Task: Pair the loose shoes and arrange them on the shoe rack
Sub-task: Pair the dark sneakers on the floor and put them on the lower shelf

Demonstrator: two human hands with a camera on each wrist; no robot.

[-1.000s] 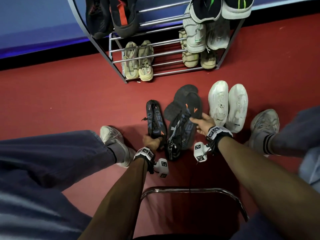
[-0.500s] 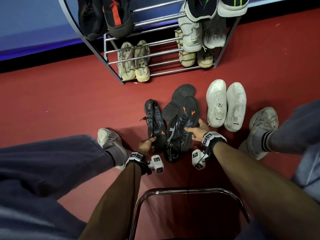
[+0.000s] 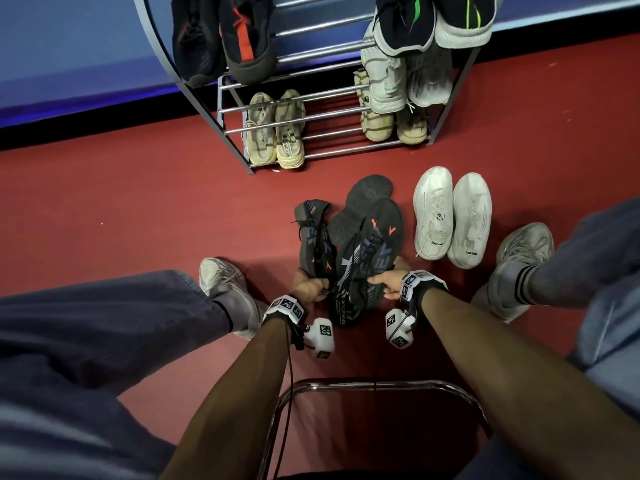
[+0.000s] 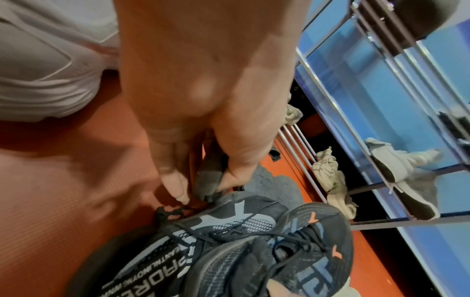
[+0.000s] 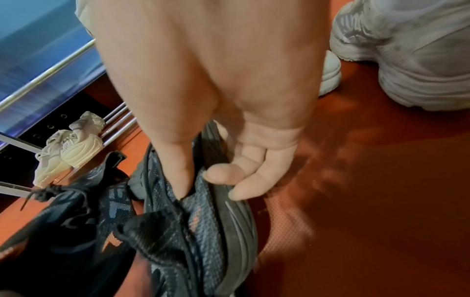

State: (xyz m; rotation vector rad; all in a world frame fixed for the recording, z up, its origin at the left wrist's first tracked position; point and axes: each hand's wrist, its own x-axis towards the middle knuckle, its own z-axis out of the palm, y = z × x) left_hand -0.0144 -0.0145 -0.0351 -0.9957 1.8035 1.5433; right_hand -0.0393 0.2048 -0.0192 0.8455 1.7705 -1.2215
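From the head view, the person sat with both arms reaching down toward the red floor [image 3: 121, 209], a dark shoe in each hand. The left hand [image 3: 306, 287] was curled around the heel end of the left dark shoe [image 3: 315, 242], whose toe pointed toward twelve o'clock; in the left wrist view the fingers [image 4: 175, 180] and thumb pinched a grey tab at the shoe's collar, with the black laces just below them. The right hand [image 3: 389, 284] gripped the right dark shoe [image 3: 370, 252], which lay tilted on its side just at three o'clock of the first; the right wrist view showed the thumb [image 5: 178, 170] pushed inside the opening and the other fingers curled against the outer sole edge. Both shoes carried small orange marks and pale lettering. A dark insole-shaped piece [image 3: 367, 199] lay flat at twelve o'clock of the right-hand shoe, partly beneath it. A pair of white sneakers [image 3: 450, 220] stood side by side at three o'clock of the dark pair, apart from it. The shoe rack [image 3: 311, 116] stood at twelve o'clock against the blue wall, holding beige sneakers [image 3: 275, 131] on its lowest bars and darker pairs on higher bars. The person's own grey shoes sat at nine and three o'clock of the hands.
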